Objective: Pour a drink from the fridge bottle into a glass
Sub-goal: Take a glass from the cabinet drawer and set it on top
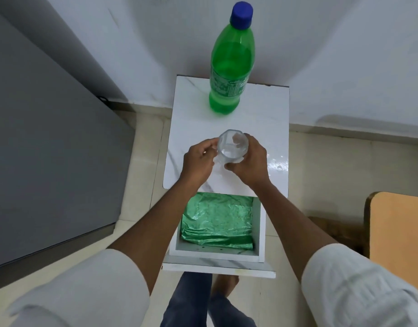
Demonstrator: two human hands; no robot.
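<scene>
— What stands on the small white marble-patterned cabinet top (262, 114)?

— A tall green plastic bottle with a blue screw cap (231, 64), upright near the far edge, cap on, partly filled with liquid. Nearer the middle of the surface, a clear faceted drinking glass (232, 146) is held between both hands, its mouth turned toward the camera; it looks empty.

— How do the hands grip it?

— The right hand (249, 166) wraps the glass from the right, fingers curled round its far side and thumb pressed against its near rim. The left hand (198, 164) meets the glass from the left, fingertips bunched together at its side; whether they pinch the wall or only touch it cannot be told. Both forearms reach in from rolled white sleeves (359, 289).

— And the bottle against the glass?

— Well apart; the bottle sits beyond the glass, toward the wall.

— Anything below the top?

— An open white drawer (260, 232) juts out at the near edge, lined with crinkled shiny green foil (217, 223). A grey fridge door (50, 149) fills the left side. Light glares off the top's right edge.
</scene>
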